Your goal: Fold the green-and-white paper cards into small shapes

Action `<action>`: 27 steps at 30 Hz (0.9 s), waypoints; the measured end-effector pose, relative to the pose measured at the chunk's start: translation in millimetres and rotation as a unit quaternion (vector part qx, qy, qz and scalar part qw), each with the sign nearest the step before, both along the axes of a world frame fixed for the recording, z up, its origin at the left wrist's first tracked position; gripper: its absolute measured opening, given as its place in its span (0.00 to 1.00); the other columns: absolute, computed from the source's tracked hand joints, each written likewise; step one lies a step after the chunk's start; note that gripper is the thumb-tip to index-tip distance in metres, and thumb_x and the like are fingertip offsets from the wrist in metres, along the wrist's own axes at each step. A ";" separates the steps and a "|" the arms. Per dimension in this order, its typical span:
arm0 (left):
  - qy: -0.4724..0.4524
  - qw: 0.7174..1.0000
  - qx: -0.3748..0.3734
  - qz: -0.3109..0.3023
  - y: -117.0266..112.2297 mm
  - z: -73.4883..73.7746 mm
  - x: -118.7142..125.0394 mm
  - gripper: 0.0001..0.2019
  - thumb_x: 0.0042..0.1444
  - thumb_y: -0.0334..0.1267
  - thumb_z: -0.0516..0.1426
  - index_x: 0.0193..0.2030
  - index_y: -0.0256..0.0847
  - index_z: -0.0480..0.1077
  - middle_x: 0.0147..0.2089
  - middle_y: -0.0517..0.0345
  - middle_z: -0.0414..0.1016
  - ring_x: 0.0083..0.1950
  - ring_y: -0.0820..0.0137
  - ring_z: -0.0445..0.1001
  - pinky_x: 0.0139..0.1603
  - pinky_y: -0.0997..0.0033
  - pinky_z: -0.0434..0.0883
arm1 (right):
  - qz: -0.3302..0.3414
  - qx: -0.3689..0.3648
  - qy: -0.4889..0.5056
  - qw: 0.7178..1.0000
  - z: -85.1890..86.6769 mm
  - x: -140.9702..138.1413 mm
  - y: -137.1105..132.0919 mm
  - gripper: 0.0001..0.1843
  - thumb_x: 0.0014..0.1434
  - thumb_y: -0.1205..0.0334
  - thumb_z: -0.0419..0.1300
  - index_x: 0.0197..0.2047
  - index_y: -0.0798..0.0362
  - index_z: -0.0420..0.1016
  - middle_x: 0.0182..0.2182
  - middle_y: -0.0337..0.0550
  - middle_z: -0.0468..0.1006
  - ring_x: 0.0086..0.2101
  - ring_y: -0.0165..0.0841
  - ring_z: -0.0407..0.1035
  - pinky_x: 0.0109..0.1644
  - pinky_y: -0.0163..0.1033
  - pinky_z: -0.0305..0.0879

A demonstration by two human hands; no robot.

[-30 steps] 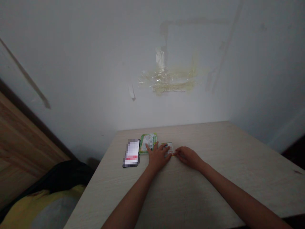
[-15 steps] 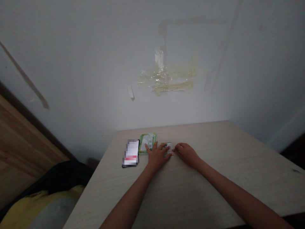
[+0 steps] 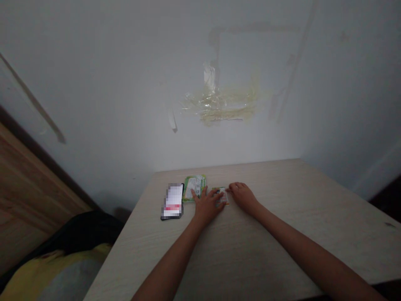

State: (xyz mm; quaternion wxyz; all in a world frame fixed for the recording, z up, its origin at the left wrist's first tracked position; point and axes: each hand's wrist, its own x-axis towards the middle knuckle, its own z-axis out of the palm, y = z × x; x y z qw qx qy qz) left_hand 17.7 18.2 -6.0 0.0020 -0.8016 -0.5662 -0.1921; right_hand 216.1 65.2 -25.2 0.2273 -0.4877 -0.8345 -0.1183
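Observation:
My left hand (image 3: pixel 206 205) lies flat on the pale wooden table (image 3: pixel 266 242), fingers spread, resting partly on a small green and white packet (image 3: pixel 222 195). A larger green packet (image 3: pixel 194 187) sits just beyond its fingertips. My right hand (image 3: pixel 242 195) is at the right edge of the small packet, fingers curled and pinched at its top right corner. What the pinch holds is too small to make out. A phone (image 3: pixel 173 200) with a lit screen lies left of the packets.
The table stands against a white wall (image 3: pixel 125 104) with old tape residue (image 3: pixel 219 104). A wooden panel (image 3: pixel 28 184) stands at the left. Dark and yellow fabric (image 3: pixel 56 259) lies below the table's left edge.
My right hand has slid forward along the small packet's right edge, from its near corner to its far corner. My left hand has stayed flat in place.

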 end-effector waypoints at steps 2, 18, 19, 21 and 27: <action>0.000 1.000 0.002 -0.001 0.1 -0.2 0.1 0.19 0.58 0.60 0.51 0.56 0.69 0.67 0.63 0.67 0.68 0.69 0.47 0.52 0.60 0.21 0.24 | -0.010 -0.004 0.004 1.000 0.7 -1.7 3.4 0.08 0.67 0.59 0.52 0.41 0.52 0.71 0.38 0.50 0.77 0.43 0.40 0.71 0.50 0.44 0.62; 0.004 1.000 -0.002 -0.007 -1.7 2.3 -0.8 0.20 0.58 0.60 0.51 0.56 0.66 0.68 0.63 0.64 0.68 0.69 0.45 0.50 0.59 0.21 0.23 | 0.047 -0.147 0.221 0.963 -9.1 4.6 7.0 0.08 0.64 0.65 0.53 0.47 0.53 0.64 0.45 0.50 0.77 0.47 0.36 0.71 0.50 0.40 0.65; 0.004 1.000 -0.002 -0.006 -1.9 2.5 -0.7 0.20 0.58 0.60 0.51 0.56 0.66 0.68 0.63 0.64 0.68 0.69 0.45 0.50 0.59 0.21 0.23 | 0.057 -0.165 0.245 0.954 -8.8 5.7 6.4 0.08 0.63 0.65 0.54 0.47 0.52 0.63 0.45 0.49 0.77 0.47 0.35 0.72 0.51 0.40 0.65; 0.007 1.000 0.002 -0.007 -2.3 2.6 -0.6 0.20 0.59 0.59 0.50 0.56 0.67 0.67 0.63 0.65 0.68 0.69 0.46 0.51 0.58 0.20 0.23 | 0.073 -0.197 0.283 0.936 -7.9 7.2 5.2 0.07 0.62 0.66 0.54 0.45 0.51 0.62 0.44 0.47 0.79 0.47 0.35 0.72 0.51 0.41 0.65; 0.008 1.000 0.011 -0.007 -1.6 0.4 -0.2 0.19 0.59 0.59 0.51 0.56 0.68 0.67 0.62 0.66 0.68 0.68 0.46 0.51 0.58 0.19 0.24 | 0.064 -0.206 0.276 0.937 -3.2 5.0 3.0 0.04 0.63 0.62 0.54 0.42 0.50 0.62 0.40 0.46 0.78 0.43 0.36 0.73 0.47 0.41 0.66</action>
